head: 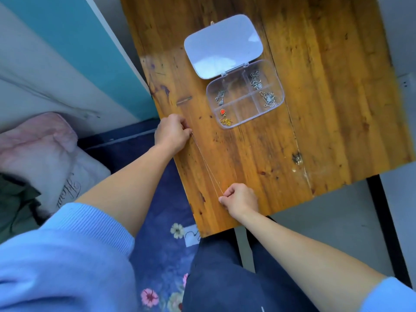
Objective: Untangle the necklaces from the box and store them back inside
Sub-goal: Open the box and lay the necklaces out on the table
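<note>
A thin gold necklace chain [206,165] is stretched straight over the wooden table [315,120]. My left hand [173,134] pinches its far end at the table's left edge. My right hand [242,199] pinches the near end close to the front edge. Beyond them sits a clear plastic compartment box [244,108] with its lid [222,45] flipped open behind it. Inside lie silver necklaces [267,99] in three compartments and a gold chain with a red pendant [225,117] in the near-left one.
A small dark mark or object [297,158] lies on the table at right. Pink bedding [40,149] and a teal wall panel [74,41] are at left. Floral blue fabric [162,255] and my dark trousers are below the table edge.
</note>
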Motion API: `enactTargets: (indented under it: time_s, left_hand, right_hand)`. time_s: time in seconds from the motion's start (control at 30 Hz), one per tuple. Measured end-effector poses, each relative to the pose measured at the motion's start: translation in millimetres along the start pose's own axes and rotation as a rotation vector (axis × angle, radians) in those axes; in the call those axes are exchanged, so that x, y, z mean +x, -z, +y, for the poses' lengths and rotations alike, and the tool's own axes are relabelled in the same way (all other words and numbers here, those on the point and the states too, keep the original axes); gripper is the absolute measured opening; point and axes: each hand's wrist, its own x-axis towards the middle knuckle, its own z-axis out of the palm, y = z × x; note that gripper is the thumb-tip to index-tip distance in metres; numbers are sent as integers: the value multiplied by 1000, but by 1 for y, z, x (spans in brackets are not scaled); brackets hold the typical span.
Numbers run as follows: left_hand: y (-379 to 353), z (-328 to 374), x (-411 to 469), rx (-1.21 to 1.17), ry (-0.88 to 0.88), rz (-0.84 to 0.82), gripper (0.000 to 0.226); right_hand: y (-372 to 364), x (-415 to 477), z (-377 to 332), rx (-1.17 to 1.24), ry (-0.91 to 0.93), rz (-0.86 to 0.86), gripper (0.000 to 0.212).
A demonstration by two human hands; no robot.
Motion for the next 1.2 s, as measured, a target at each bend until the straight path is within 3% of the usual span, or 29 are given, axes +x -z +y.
enactTargets:
  time_s: [0.2,0.3,0.63,0.83,1.03,1.2]
  left_hand:
    - [2,4,-6,42,9,11,9]
    - [13,9,-10,41,38,52,18]
    - [32,43,-9,-199,124,57,14]
    - [30,62,16,-382,206,89,25]
    - [24,76,37,-483,220,66,24]
    - [24,76,40,-530,273,14,26]
  right_hand:
    - [17,1,2,-74,76,-68,22]
    - [40,3,-2,-71,104,-87,20]
    - [161,52,-84,-88,407,182,14]
    - [157,89,-130,-356,633,165,16]
    - [138,111,-133,-677,879,316,28]
    - [140,115,-134,-839,1011,290,28]
